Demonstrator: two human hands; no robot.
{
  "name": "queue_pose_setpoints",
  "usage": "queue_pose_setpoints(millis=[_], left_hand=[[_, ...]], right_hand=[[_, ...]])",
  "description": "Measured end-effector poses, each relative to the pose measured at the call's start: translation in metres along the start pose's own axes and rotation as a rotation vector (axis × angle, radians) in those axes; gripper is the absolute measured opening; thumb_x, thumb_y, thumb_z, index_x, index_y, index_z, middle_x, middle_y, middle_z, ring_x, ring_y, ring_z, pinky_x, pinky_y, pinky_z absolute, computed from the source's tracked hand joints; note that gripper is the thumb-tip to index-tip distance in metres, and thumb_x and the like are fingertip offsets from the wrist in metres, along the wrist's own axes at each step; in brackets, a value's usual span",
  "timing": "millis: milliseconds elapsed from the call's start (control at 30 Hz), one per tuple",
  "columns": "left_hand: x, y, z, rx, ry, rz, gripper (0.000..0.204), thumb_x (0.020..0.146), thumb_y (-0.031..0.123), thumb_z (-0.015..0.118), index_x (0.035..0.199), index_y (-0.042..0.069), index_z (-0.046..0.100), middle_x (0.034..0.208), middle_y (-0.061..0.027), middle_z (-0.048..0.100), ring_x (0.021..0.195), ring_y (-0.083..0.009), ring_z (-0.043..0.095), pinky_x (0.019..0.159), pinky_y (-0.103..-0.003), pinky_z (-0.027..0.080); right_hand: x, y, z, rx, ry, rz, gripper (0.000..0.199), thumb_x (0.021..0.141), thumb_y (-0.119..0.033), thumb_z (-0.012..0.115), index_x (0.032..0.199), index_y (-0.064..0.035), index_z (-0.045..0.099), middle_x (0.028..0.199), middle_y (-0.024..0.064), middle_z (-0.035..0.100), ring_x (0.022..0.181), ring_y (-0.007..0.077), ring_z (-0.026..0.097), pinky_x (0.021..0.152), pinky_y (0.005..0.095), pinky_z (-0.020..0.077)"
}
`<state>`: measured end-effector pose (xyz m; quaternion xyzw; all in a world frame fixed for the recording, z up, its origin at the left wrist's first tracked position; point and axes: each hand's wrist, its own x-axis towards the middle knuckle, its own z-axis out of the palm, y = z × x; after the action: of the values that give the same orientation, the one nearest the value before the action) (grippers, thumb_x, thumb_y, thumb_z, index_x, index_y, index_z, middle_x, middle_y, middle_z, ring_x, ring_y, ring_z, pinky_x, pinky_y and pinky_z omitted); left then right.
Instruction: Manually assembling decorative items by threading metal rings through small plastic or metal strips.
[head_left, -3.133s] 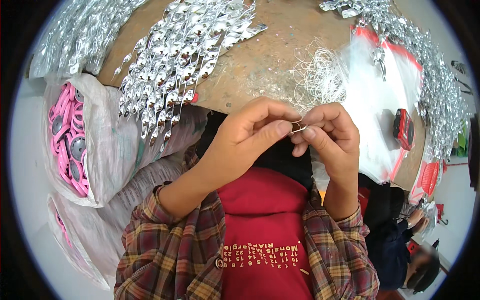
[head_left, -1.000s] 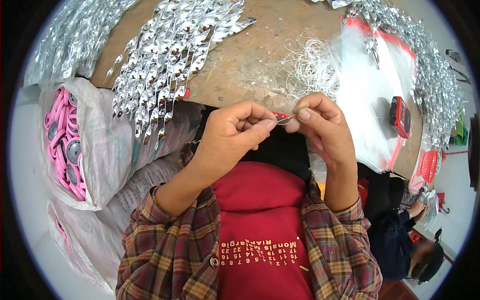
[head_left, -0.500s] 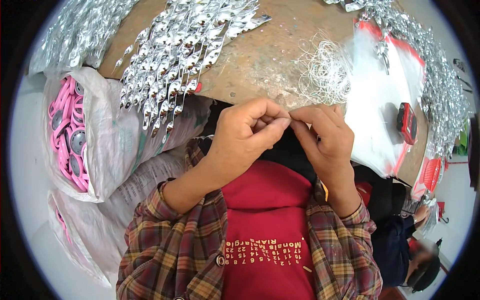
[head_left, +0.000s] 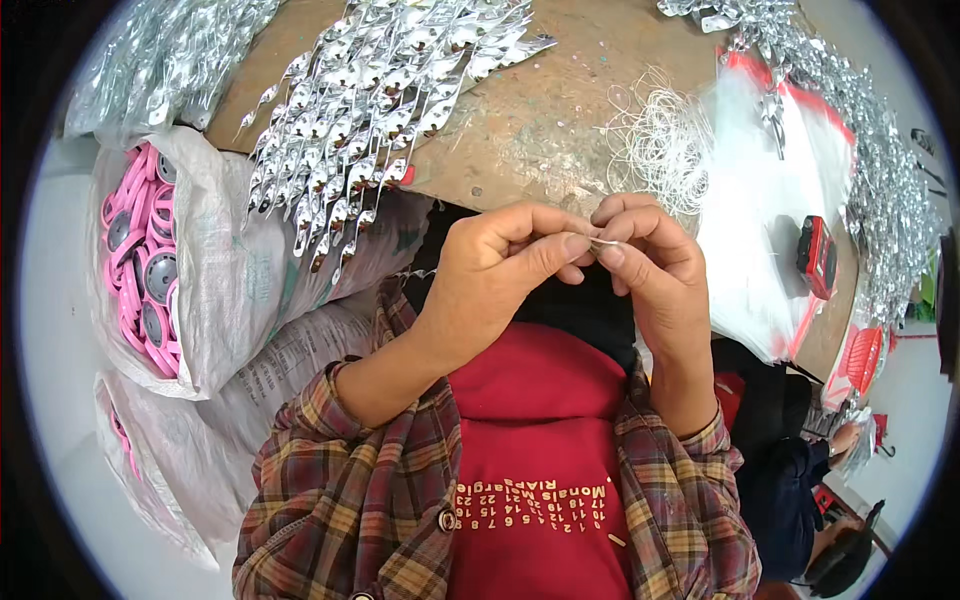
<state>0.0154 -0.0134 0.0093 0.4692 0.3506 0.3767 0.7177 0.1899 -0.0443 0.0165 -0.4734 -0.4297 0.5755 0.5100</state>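
In the head view, the left hand (head_left: 497, 275) and the right hand (head_left: 655, 275) meet just above the chest, in front of the near edge of a worn brown worktable (head_left: 545, 115). Thumb and forefinger of each hand are pressed together on a thin silvery piece (head_left: 600, 241), a small sliver of metal or wire whose exact shape is too small to tell; the left fingertips (head_left: 572, 246) hold one end and the right fingertips pinch the other, so both hands are clamped on it between them. Just beyond the knuckles, on the scuffed tabletop, lies a loose tangle of fine white wire loops (head_left: 655, 135). To the left of it spreads a heap of shiny twisted silver spirals (head_left: 385, 105), glossy and leaf-shaped, spilling over the table edge. More of the same silver pieces run along the right rim (head_left: 860, 150), over clear plastic bags (head_left: 770, 230) with red strips, where a small red and black device (head_left: 818, 256) rests. Left of the table stands a woven white sack (head_left: 230, 290) filled with round pink plastic parts (head_left: 135, 270) with grey centres. The sleeves are brown plaid flannel (head_left: 370, 480) over a red top.
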Motion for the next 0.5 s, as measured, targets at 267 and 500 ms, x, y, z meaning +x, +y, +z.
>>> queue_pose_setpoints(millis=[267, 500], left_hand=[[-0.0004, -0.0038, 0.0025, -0.113, 0.016, -0.037, 0.015, 0.088, 0.010, 0.060, 0.095, -0.004, 0.062, 0.082, -0.0045, 0.063, 0.072, -0.0073, 0.057, 0.065, -0.019, 0.046], [-0.0003, 0.0007, 0.0010, 0.006, -0.025, -0.065, 0.013, 0.087, 0.007, 0.059, 0.095, -0.002, 0.060, 0.084, -0.0042, 0.062, 0.074, -0.0080, 0.057, 0.067, -0.020, 0.047]], right_hand=[[0.0006, -0.0015, -0.0034, -0.062, -0.004, -0.010, 0.007, 0.082, -0.003, 0.062, 0.088, -0.0022, 0.060, 0.100, 0.0070, 0.053, 0.073, 0.0073, 0.049, 0.055, 0.0173, 0.0377], [0.0026, -0.0082, -0.0103, -0.121, -0.023, -0.032, 0.009, 0.082, -0.004, 0.062, 0.090, -0.0013, 0.062, 0.097, 0.0051, 0.055, 0.080, 0.0089, 0.051, 0.067, 0.0207, 0.0405]])
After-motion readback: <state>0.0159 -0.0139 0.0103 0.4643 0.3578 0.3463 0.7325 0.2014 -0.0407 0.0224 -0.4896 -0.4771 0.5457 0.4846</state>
